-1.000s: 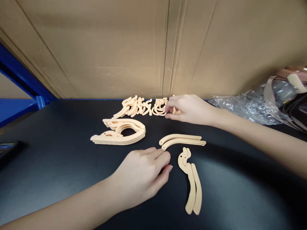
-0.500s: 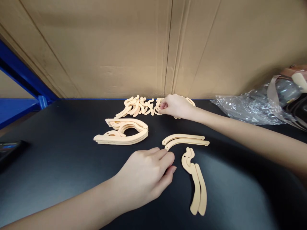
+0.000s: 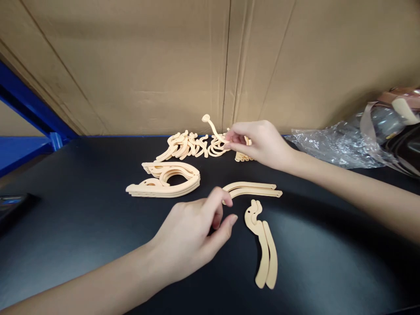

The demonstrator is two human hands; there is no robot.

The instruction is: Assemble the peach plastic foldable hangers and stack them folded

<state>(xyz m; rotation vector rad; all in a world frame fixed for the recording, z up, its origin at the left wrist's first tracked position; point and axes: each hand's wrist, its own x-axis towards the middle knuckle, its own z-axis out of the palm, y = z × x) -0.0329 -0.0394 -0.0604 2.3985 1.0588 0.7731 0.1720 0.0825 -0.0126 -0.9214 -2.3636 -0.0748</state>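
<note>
My right hand (image 3: 260, 142) pinches a small cream hook piece (image 3: 212, 127) and holds it tilted up above a pile of like hook pieces (image 3: 192, 146) at the back of the black table (image 3: 82, 218). My left hand (image 3: 193, 234) hovers low over the table with fingers curled loosely and nothing visible in them, just left of two curved cream arm pieces (image 3: 251, 189) and a second pair lying lengthwise (image 3: 264, 245). A stack of assembled cream hangers (image 3: 166, 181) lies left of centre.
A cardboard wall (image 3: 183, 65) closes off the back of the table. Crumpled clear plastic wrap (image 3: 331, 146) and a bagged bundle (image 3: 393, 127) sit at the right. A blue metal frame (image 3: 29, 127) runs at the left, with a dark flat object (image 3: 11, 205) at the left edge.
My right hand has lifted one hook piece out of the pile. My left hand has raised its fingers off the table and curled them.
</note>
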